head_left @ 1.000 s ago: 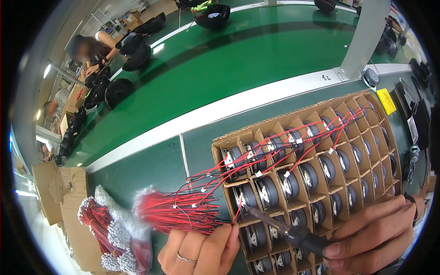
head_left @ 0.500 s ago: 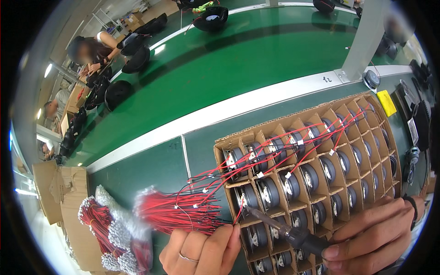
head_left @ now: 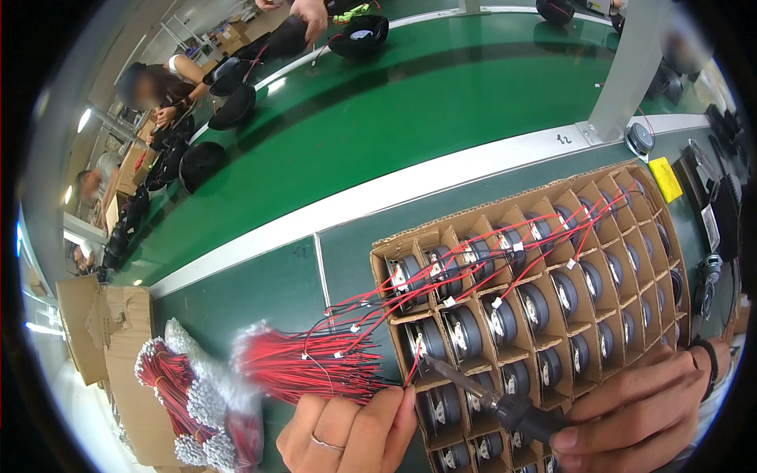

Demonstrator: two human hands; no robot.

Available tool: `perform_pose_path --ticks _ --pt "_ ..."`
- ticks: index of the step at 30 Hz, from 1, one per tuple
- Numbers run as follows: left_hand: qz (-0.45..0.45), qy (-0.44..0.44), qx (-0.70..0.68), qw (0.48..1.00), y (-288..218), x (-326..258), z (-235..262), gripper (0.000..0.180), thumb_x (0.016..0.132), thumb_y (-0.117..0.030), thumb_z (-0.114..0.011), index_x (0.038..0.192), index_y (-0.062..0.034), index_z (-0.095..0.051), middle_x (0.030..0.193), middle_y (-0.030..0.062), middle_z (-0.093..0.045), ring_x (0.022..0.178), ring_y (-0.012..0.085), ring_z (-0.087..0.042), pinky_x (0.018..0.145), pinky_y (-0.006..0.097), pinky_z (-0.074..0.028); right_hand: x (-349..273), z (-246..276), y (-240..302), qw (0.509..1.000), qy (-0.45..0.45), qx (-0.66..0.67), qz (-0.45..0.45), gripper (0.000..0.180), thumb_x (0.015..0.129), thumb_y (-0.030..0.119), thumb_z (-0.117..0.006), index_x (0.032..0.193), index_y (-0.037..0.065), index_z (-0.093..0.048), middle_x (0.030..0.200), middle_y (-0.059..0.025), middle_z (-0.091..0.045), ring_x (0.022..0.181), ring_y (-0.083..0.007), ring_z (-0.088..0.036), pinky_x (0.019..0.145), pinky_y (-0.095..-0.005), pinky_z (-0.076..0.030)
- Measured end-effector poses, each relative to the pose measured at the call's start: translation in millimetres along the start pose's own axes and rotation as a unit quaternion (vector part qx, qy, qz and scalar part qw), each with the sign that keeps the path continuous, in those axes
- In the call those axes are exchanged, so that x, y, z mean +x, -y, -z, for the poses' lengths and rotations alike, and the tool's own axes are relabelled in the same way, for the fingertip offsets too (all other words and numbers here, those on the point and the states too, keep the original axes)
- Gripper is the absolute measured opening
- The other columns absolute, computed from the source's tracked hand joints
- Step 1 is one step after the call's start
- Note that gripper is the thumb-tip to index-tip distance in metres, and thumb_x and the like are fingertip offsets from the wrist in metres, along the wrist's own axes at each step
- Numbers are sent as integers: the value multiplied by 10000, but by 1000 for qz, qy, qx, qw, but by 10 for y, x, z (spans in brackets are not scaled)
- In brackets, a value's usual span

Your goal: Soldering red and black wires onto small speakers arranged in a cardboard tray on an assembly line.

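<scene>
My left hand [head_left: 351,432] pinches a thin red wire [head_left: 414,364] that rises to the terminal of a round speaker [head_left: 426,337] in a cardboard divider box [head_left: 505,206]. In my right hand [head_left: 639,406] is a soldering iron [head_left: 516,411], its tip at that same terminal, touching or very near the wire's end. Several dark speakers stand on edge in the box's cells. Red and black wires with white connectors [head_left: 517,247] run across the far row of speakers. Just left of my left hand lies a thick bundle of red and black wires [head_left: 315,359].
More wire bundles [head_left: 169,378] in clear plastic lie at the left by cardboard [head_left: 130,355]. Beyond the white rail [head_left: 441,177] runs a green conveyor belt [head_left: 378,102] with black rounded shells [head_left: 203,164]. A metal post [head_left: 627,71], a loose speaker [head_left: 639,139] and a yellow sponge [head_left: 665,180] stand or lie far right. People work across the belt.
Another person's hand has come in at the top, over the black shells beyond the belt. My hands, the wire and the soldering iron have hardly moved.
</scene>
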State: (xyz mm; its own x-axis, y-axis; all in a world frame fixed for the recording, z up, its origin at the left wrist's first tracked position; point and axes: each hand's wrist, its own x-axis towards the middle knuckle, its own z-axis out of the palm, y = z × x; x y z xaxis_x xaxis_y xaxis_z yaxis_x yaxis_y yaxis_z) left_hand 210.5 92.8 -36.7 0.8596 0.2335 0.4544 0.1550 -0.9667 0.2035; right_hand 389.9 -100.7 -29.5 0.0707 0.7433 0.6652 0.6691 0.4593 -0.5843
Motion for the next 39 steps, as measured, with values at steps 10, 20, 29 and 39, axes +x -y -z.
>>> perform_pose_path --ticks 10,20,29,39 --pt "5 5 -3 1000 -7 -10 6 224 758 16 -875 918 -48 -732 757 55 -598 613 238 -522 551 352 -425 40 65 0 999 39 -4 9 266 717 -105 -801 655 27 -578 893 -152 -692 709 -257 -703 514 -272 -608" --pt "6 1 -8 1000 -7 -19 0 218 762 18 -872 917 -45 -732 756 51 -595 609 235 -515 551 351 -421 45 58 11 999 42 -7 10 284 719 -109 -801 648 38 -567 874 -148 -692 703 -260 -703 527 -280 -612" --pt "4 0 -9 1000 11 -16 -11 220 758 25 -869 914 -44 -729 756 49 -593 610 232 -514 552 348 -419 45 52 3 999 36 -7 15 249 705 -114 -800 664 4 -585 893 -150 -676 693 -258 -693 531 -277 -614" --pt "2 -5 -7 1000 11 -14 -12 230 752 22 -874 913 -46 -724 730 46 -570 604 225 -513 549 344 -418 28 17 24 1000 18 -3 0 250 666 -106 -816 660 0 -590 877 -156 -670 689 -253 -697 514 -270 -612"
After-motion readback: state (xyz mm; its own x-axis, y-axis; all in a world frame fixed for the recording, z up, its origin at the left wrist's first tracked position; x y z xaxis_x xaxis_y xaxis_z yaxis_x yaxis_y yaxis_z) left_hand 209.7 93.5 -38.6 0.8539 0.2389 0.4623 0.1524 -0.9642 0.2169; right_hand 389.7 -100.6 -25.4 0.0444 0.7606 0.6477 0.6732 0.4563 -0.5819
